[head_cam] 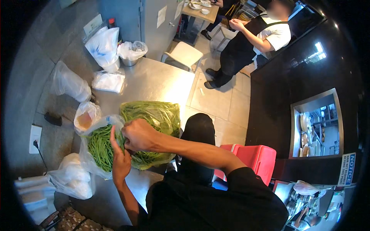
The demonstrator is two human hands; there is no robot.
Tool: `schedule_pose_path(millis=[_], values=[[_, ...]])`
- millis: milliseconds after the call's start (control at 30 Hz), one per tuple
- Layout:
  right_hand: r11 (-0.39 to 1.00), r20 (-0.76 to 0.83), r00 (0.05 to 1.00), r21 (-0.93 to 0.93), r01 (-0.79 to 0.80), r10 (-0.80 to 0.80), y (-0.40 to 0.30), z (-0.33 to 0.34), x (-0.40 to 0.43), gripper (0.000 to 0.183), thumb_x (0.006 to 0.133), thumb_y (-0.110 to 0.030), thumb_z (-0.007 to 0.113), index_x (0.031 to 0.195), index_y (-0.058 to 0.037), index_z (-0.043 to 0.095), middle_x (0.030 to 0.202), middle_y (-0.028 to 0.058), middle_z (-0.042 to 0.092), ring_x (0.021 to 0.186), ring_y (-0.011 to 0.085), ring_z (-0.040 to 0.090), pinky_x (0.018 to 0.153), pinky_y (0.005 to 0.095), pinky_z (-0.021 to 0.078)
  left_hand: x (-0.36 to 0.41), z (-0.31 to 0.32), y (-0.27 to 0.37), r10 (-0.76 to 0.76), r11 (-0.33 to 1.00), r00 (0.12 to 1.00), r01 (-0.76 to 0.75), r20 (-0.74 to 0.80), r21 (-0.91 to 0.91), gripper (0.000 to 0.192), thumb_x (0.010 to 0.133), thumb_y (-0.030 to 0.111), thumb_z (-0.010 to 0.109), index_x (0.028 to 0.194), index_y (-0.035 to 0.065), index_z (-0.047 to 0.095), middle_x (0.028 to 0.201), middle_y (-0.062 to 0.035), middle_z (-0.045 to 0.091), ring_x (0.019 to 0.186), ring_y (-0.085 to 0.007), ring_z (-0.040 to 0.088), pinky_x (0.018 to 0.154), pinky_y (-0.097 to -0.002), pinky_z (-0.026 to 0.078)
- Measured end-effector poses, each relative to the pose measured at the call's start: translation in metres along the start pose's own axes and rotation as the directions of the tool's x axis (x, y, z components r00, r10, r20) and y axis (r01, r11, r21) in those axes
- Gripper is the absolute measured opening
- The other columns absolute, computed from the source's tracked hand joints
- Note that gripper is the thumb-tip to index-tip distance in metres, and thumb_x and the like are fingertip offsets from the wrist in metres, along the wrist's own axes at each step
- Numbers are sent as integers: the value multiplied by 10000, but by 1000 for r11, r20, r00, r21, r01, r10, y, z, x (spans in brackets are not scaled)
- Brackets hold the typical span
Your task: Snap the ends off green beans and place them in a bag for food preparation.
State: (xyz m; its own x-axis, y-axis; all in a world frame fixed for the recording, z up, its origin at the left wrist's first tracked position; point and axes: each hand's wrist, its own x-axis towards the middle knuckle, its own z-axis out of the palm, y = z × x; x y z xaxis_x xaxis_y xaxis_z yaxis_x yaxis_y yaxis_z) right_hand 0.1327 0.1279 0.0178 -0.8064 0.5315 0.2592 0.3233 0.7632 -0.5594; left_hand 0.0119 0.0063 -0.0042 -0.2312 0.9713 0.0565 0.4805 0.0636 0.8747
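A clear plastic bag [83, 157] stands open on the steel table, filled with short pieces of green beans [99, 147]. Over its right side, my left hand [120, 163] has the index finger stretched out, with a few green beans [120, 138] between it and the thumb. My right hand [140, 135] is curled at the same beans, knuckles up, its fingertips hidden. Under and beyond my right wrist lies a larger clear bag [170, 111] of long green beans [144, 108].
White plastic packs [108, 80] and a steel bowl [130, 61] stand on the table [156, 72]. Knotted white bags [73, 176] lie at left, below a wall outlet [35, 138]. A red cooler [257, 158] sits behind me. A person in an apron [242, 49] stands beyond a white stool [185, 55].
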Motion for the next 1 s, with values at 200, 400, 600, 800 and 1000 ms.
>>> schedule_pose_path(millis=[200, 400, 600, 800, 1000], values=[[951, 4, 989, 277, 138, -145, 15, -19, 2, 133, 717, -152, 674, 765, -28, 673, 740, 146, 649, 656, 350, 631, 636, 421, 515, -2, 0, 22, -236, 888, 971, 195, -48, -416, 691, 983, 83, 476, 1531, 220, 79, 1042, -63, 558, 652, -101, 450, 537, -217, 383], [969, 176, 960, 156, 191, -217, 17, -17, 6, 98, 742, -116, 673, 801, -38, 676, 760, 166, 643, 715, 333, 643, 650, 420, 512, -9, -6, 17, -237, 862, 971, 200, -22, -466, 716, 971, 80, 499, 1531, 235, 82, 1131, -61, 522, 698, -99, 461, 569, -208, 408], [977, 264, 950, 172, 125, -168, 23, -27, 3, 106, 785, -81, 670, 879, -34, 676, 817, 150, 664, 758, 309, 657, 686, 391, 521, -4, -1, 12, -192, 910, 981, 162, -41, -382, 728, 959, 53, 507, 1531, 184, 75, 1359, -97, 384, 781, -124, 505, 692, -276, 488], [955, 181, 982, 296, 2, -58, 21, -61, 9, 158, 862, -107, 675, 994, -23, 690, 913, 128, 704, 783, 227, 660, 690, 328, 500, -4, -14, 24, -199, 892, 980, 186, 13, -411, 735, 969, 39, 513, 1530, 159, 55, 784, -18, 504, 680, -116, 477, 652, -267, 446], [954, 140, 990, 298, -26, -17, 7, -57, 10, 193, 887, -187, 674, 986, -24, 701, 862, 126, 697, 720, 208, 636, 664, 319, 494, -5, -16, 21, -164, 889, 986, 159, 24, -429, 744, 972, 45, 515, 1529, 147, 31, 838, -42, 517, 682, -119, 477, 677, -274, 449]])
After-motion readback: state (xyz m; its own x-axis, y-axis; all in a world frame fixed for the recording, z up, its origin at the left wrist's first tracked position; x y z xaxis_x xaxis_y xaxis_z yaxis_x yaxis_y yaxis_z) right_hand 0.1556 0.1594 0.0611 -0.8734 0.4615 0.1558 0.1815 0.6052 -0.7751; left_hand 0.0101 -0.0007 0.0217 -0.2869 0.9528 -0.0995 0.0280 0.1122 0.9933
